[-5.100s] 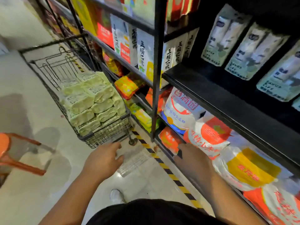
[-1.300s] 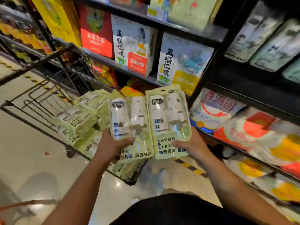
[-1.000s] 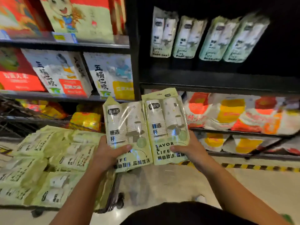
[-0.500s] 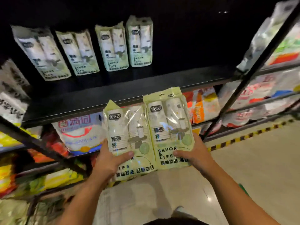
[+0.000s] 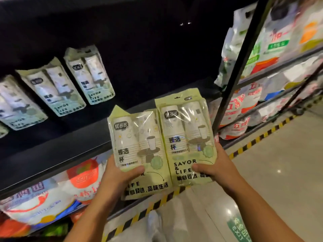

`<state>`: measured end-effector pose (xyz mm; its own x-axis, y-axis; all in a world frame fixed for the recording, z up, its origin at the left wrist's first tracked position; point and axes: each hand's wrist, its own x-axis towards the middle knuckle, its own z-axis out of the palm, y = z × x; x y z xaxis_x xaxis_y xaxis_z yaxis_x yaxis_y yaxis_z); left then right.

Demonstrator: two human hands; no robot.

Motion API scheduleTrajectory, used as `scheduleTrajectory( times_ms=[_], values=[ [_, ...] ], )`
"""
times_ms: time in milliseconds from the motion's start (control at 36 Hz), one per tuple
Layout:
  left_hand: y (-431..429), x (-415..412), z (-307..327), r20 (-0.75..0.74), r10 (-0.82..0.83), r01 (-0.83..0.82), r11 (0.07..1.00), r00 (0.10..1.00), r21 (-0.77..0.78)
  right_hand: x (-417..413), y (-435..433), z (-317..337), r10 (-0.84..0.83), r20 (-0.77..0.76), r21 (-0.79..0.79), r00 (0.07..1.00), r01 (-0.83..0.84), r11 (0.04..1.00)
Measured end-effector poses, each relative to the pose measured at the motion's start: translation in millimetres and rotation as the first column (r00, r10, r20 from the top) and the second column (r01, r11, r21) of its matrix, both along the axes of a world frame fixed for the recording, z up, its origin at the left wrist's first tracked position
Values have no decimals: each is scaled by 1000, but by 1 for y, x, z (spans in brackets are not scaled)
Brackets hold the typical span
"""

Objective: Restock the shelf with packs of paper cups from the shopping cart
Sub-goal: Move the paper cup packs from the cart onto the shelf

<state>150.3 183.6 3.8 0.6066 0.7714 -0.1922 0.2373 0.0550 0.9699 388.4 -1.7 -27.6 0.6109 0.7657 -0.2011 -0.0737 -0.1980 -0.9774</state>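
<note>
Holding two pale green packs of paper cups upright and side by side, a person faces a dark shelf (image 5: 73, 145). The left hand (image 5: 120, 179) grips the left pack (image 5: 138, 151) at its lower left corner, thumb pressed across the front. The right hand (image 5: 215, 166) grips the right pack (image 5: 187, 137) at its lower right corner, thumb likewise on the front. The two packs touch along their inner edges, and the right one sits slightly higher. Both are held in the air in front of the shelf's front edge, toward its right end, just left of a black upright post (image 5: 239, 63).

On the shelf, toward its back left, more packs of the same kind (image 5: 89, 75) stand in a row, leaning back; the right half of the shelf is dark and bare. Below the shelf lie large white bags with red and orange print (image 5: 52, 194). To the right of the post, further bags (image 5: 272, 42) fill other shelves. A yellow-and-black striped line (image 5: 253, 142) runs along the pale floor (image 5: 279, 180) at the foot of the shelving.
</note>
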Motion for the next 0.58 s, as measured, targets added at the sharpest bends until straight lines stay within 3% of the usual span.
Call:
scheduleTrajectory(
  times_ms=[417, 583],
  values=[
    [132, 109, 12, 133, 24, -30, 999, 991, 44, 100, 125, 29, -39, 147, 6, 988, 38, 999],
    [181, 150, 12, 46, -21, 19, 999, 999, 47, 132, 168, 24, -80, 209, -5, 975, 83, 997]
  ],
)
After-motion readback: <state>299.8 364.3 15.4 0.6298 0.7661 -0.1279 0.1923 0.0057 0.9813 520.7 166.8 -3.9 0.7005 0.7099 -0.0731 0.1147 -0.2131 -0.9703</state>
